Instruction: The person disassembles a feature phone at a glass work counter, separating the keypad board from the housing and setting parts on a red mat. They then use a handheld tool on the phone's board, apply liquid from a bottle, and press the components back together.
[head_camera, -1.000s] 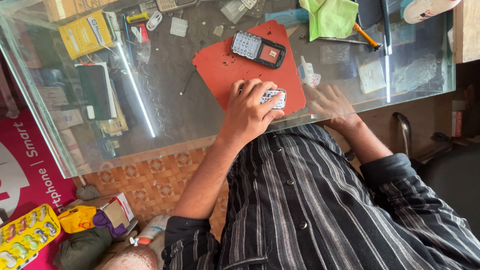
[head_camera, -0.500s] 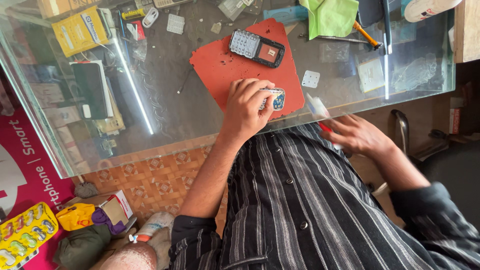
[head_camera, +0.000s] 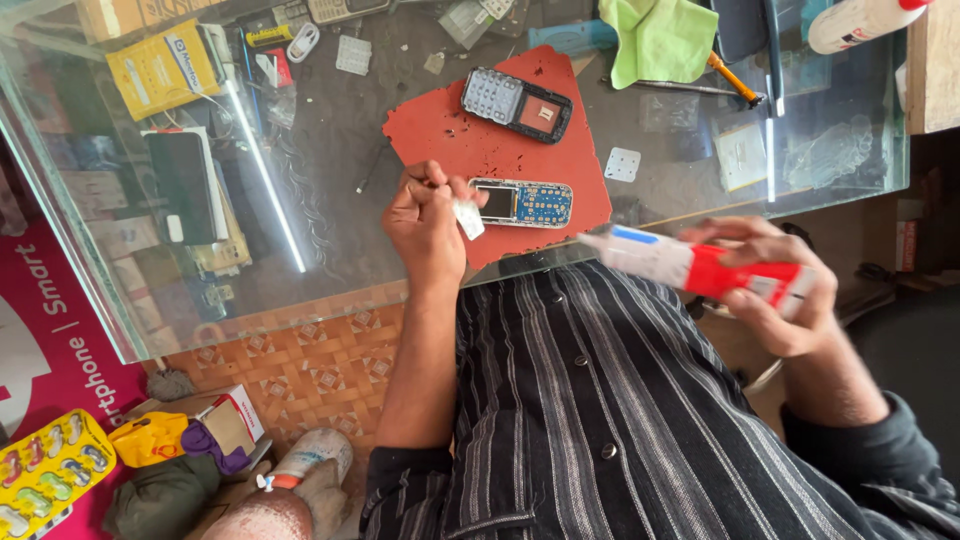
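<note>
Our left hand (head_camera: 425, 225) pinches a small white piece (head_camera: 467, 218) beside the bare phone board (head_camera: 522, 202) on the red mat (head_camera: 470, 140), while our right hand (head_camera: 785, 300) grips a red-and-white tube (head_camera: 690, 265) off the desk (head_camera: 330, 200).

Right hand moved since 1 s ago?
Yes. The right hand left the glass beside the red mat, pulled back off the table edge toward the body, and now holds a red-and-white tube.

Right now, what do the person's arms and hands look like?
Left hand and right hand bare, no gloves. Dark shirt with thin pale stripes: left sleeve rolled to the elbow, right sleeve down to the wrist.
</note>
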